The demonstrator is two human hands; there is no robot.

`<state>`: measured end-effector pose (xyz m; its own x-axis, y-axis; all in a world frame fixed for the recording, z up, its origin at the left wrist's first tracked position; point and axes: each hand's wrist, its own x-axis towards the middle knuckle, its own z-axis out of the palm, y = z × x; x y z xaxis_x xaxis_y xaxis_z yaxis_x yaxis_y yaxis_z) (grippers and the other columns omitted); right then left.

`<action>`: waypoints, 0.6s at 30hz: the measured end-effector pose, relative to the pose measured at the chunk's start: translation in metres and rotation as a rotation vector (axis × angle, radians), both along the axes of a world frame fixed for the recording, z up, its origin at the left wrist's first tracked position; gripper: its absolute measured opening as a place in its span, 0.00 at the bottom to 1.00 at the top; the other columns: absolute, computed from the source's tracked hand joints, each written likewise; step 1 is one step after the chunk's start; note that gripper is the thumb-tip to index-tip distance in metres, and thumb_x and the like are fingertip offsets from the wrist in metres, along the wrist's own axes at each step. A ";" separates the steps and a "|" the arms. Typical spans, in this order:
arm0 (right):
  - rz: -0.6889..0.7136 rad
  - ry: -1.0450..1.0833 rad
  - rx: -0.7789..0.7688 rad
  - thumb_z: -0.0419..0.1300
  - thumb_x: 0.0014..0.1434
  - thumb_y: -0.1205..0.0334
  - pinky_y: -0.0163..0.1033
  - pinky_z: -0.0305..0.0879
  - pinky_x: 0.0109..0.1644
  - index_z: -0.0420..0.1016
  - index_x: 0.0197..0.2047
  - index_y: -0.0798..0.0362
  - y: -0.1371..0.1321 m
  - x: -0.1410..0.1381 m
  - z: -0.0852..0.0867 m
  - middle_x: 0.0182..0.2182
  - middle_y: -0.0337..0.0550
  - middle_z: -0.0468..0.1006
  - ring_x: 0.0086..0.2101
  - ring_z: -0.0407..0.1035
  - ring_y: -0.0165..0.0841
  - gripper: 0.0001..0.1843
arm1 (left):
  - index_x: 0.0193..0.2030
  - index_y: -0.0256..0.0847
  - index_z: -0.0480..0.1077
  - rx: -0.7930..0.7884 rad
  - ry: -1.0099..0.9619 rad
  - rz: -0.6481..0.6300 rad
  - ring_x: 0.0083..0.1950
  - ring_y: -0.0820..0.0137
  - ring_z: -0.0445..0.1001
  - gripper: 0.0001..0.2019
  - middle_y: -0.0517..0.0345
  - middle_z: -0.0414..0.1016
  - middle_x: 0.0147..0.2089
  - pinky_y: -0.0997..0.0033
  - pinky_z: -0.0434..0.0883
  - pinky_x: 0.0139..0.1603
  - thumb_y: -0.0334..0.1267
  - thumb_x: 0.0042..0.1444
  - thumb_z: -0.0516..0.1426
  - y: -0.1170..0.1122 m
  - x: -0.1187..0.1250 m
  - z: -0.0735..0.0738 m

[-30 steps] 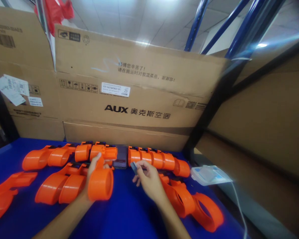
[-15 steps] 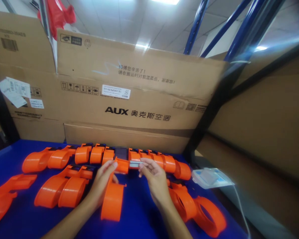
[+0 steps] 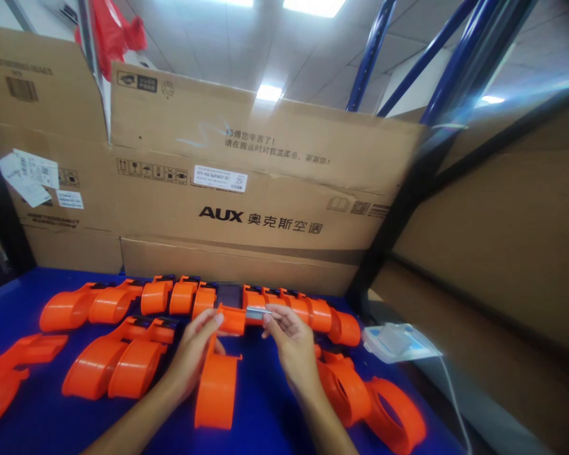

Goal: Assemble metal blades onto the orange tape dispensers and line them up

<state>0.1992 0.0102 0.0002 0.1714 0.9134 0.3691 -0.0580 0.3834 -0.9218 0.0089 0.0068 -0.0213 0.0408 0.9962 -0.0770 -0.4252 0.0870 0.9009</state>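
My left hand (image 3: 200,344) is closed round the handle end of an orange tape dispenser (image 3: 217,390), whose wide ring hangs below the fingers. Between thumb and fingertips, my right hand (image 3: 291,338) pinches a small silvery metal piece (image 3: 256,313). The metal piece lies level against the right end of the dispenser's upper part; whether it reaches inside cannot be made out. Just behind the hands stands a dark, flat rectangular object (image 3: 229,296), partly covered by the dispenser.
Several orange dispensers with dark parts (image 3: 154,297) line the back of the blue table (image 3: 260,404). More orange pieces lie at left (image 3: 92,366) and right (image 3: 396,414). A clear plastic box (image 3: 401,343) sits at the right edge, before a blue-black rack post (image 3: 398,208). Cardboard (image 3: 265,253) walls the back.
The view has shifted slightly. Both hands keep their grips, and the dispenser and metal piece stay in nearly the same position against each other.
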 end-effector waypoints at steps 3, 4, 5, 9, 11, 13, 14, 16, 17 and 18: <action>0.007 -0.010 -0.003 0.70 0.53 0.51 0.40 0.73 0.33 0.77 0.44 0.51 0.001 0.001 0.000 0.30 0.41 0.79 0.26 0.71 0.32 0.18 | 0.41 0.44 0.68 -0.008 -0.028 -0.006 0.16 0.73 0.66 0.20 0.62 0.73 0.17 0.78 0.62 0.19 0.55 0.50 0.66 -0.002 0.000 0.002; 0.009 -0.014 -0.004 0.70 0.54 0.51 0.39 0.73 0.32 0.77 0.44 0.51 0.001 0.001 -0.001 0.30 0.41 0.79 0.26 0.71 0.32 0.18 | 0.40 0.44 0.68 -0.009 -0.039 -0.006 0.16 0.72 0.66 0.20 0.62 0.73 0.17 0.77 0.62 0.19 0.55 0.50 0.66 -0.003 0.001 0.003; 0.011 -0.016 -0.004 0.70 0.53 0.51 0.39 0.73 0.32 0.78 0.44 0.52 0.001 0.001 -0.001 0.30 0.41 0.79 0.26 0.70 0.32 0.18 | 0.40 0.44 0.68 -0.009 -0.051 -0.008 0.16 0.72 0.66 0.20 0.62 0.73 0.17 0.77 0.62 0.19 0.54 0.50 0.66 -0.003 0.001 0.003; 0.003 -0.041 -0.005 0.71 0.53 0.49 0.38 0.72 0.31 0.78 0.43 0.53 0.001 0.001 0.000 0.30 0.41 0.79 0.26 0.70 0.32 0.19 | 0.36 0.43 0.68 -0.029 -0.102 -0.037 0.15 0.72 0.66 0.19 0.62 0.73 0.16 0.77 0.62 0.19 0.55 0.50 0.66 -0.004 0.001 0.004; -0.004 -0.059 -0.012 0.71 0.53 0.48 0.38 0.71 0.30 0.78 0.43 0.53 0.000 0.001 0.000 0.29 0.41 0.79 0.26 0.70 0.32 0.20 | 0.35 0.42 0.69 -0.038 -0.127 -0.047 0.15 0.72 0.66 0.20 0.62 0.72 0.15 0.77 0.62 0.18 0.55 0.49 0.66 -0.004 0.002 0.005; 0.000 -0.071 -0.023 0.71 0.52 0.47 0.38 0.71 0.29 0.78 0.43 0.53 -0.001 0.001 0.001 0.29 0.41 0.79 0.25 0.70 0.32 0.21 | 0.33 0.41 0.69 -0.034 -0.136 -0.052 0.15 0.73 0.65 0.21 0.63 0.70 0.15 0.77 0.62 0.18 0.56 0.48 0.67 -0.004 0.002 0.005; 0.001 -0.077 -0.026 0.70 0.53 0.47 0.38 0.70 0.29 0.78 0.43 0.53 -0.001 0.001 0.001 0.30 0.42 0.79 0.25 0.69 0.32 0.20 | 0.32 0.41 0.69 -0.028 -0.135 -0.051 0.15 0.73 0.65 0.21 0.63 0.70 0.15 0.77 0.62 0.18 0.56 0.48 0.67 -0.005 0.002 0.005; -0.010 -0.095 -0.022 0.70 0.53 0.47 0.38 0.70 0.29 0.78 0.43 0.52 -0.002 0.001 0.002 0.31 0.42 0.80 0.25 0.70 0.32 0.20 | 0.32 0.42 0.69 -0.014 -0.118 -0.039 0.15 0.73 0.65 0.20 0.63 0.70 0.15 0.77 0.62 0.18 0.56 0.48 0.67 -0.005 0.003 0.007; -0.025 -0.108 -0.016 0.69 0.54 0.47 0.37 0.70 0.29 0.78 0.43 0.52 -0.003 0.000 0.002 0.32 0.43 0.80 0.26 0.70 0.32 0.20 | 0.33 0.42 0.70 -0.003 -0.106 -0.028 0.16 0.73 0.66 0.20 0.64 0.70 0.16 0.78 0.62 0.18 0.55 0.48 0.67 -0.006 0.003 0.007; -0.041 -0.124 -0.008 0.69 0.55 0.47 0.37 0.70 0.29 0.78 0.43 0.52 -0.004 0.000 0.002 0.33 0.44 0.80 0.27 0.71 0.33 0.19 | 0.35 0.42 0.71 0.013 -0.096 -0.017 0.16 0.73 0.66 0.19 0.65 0.70 0.17 0.78 0.62 0.19 0.54 0.48 0.67 -0.006 0.003 0.008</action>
